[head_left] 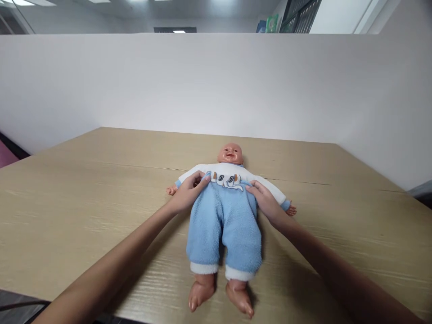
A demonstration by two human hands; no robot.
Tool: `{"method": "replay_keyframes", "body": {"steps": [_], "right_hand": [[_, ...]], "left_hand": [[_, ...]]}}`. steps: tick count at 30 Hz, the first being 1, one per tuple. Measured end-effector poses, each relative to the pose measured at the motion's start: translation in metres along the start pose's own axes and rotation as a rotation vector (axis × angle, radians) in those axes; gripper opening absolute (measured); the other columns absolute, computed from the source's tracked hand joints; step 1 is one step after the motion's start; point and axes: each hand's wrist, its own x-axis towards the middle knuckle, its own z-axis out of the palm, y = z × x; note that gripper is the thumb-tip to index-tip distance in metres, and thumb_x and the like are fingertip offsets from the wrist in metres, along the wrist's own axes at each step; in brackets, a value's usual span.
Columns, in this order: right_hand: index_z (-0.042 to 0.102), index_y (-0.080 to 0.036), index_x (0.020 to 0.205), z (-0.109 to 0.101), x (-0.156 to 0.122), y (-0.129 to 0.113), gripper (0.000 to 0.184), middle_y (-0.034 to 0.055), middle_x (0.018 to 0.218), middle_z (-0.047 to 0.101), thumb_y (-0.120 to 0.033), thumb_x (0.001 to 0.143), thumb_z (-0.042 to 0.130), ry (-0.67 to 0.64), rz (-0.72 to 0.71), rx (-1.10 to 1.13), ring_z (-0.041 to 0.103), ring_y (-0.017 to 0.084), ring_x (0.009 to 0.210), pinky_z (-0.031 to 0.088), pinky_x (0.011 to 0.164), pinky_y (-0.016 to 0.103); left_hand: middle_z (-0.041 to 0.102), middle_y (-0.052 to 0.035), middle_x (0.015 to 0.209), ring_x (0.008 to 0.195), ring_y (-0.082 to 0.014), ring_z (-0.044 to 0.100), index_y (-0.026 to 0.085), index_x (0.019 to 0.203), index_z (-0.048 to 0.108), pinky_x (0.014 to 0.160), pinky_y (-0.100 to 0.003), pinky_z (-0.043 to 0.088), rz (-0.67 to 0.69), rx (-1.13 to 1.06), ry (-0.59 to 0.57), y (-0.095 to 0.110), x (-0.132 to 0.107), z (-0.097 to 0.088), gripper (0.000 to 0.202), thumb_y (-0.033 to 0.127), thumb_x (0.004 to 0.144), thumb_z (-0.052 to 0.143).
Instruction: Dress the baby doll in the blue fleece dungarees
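Doll [225,198]: lay face up on the table [118,193], head [230,154] pointing away from you, feet [201,292] twd you.
Doll arms: spread out, one per side, w/ blue cuffs [285,205] at the wrists; both small hands rested at or nr the table.
L hand [192,189]: at doll's waist, your L side. You had thumb & fingers closed on the edge of the trousers [224,209], thumb uppermost.
R hand [265,198]: at doll's waist, your R side. You pinched the same edge b/w thumb & fingers; other fingertips partly hidden.
Forearms: yours, bare, one each side of doll's legs, both reaching in from the foot end.
Trousers: lt blue, fleecy, on doll's legs, white hems [204,268] just above the feet.
Top [224,168]: white, covered doll's chest & arms.
Cartoon face [226,180]: across doll's belly, b/w your two hands; dark eyes, brown patches. Couldn't tell if fixed to top or trousers.
Table: lt wood grain, under doll & extending past it all round; thin seam [141,165] ran crosswise nr doll's shoulders.
Partition [216,85]: white, upright, beyond doll's head.
Green pkg [272,24]: far beyond doll's head, showing over partition; too small to ID.
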Motion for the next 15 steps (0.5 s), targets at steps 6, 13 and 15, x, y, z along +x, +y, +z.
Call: {"method": "replay_keyframes", "body": {"steps": [6,13,15], "right_hand": [[0.073,-0.026,0.086,-0.009,-0.019,0.024,0.037,0.0012,0.09,0.07,-0.062,0.088,0.079,-0.066,0.046,0.067,0.061,0.027,0.096,0.049,0.1,0.042],[0.077,-0.033,0.116,0.008,-0.026,0.021,0.037,0.0019,0.125,0.08,-0.055,0.087,0.083,0.065,0.295,0.608,0.067,0.031,0.128,0.05,0.119,0.047],[0.076,-0.032,0.115,0.009,-0.024,0.021,0.038,0.003,0.119,0.08,-0.055,0.086,0.083,0.035,0.303,0.593,0.068,0.031,0.123,0.053,0.113,0.046]], "left_hand": [[0.053,0.0018,0.09,0.084,-0.0178,0.048,0.02,0.1,0.061,0.077,-0.029,0.037,-0.065,-0.059,-0.07,-0.032,-0.015,-0.011,0.043,0.064,0.101,0.065],[0.069,-0.0042,0.112,0.106,-0.0246,0.061,0.024,0.109,0.072,0.096,-0.033,0.045,-0.245,-0.393,-0.079,-0.044,-0.018,-0.007,0.036,0.058,0.097,0.074],[0.071,-0.0055,0.117,0.108,-0.0255,0.062,0.024,0.115,0.072,0.099,-0.035,0.046,-0.27,-0.499,-0.03,-0.043,-0.018,-0.002,0.039,0.058,0.096,0.075]]}}
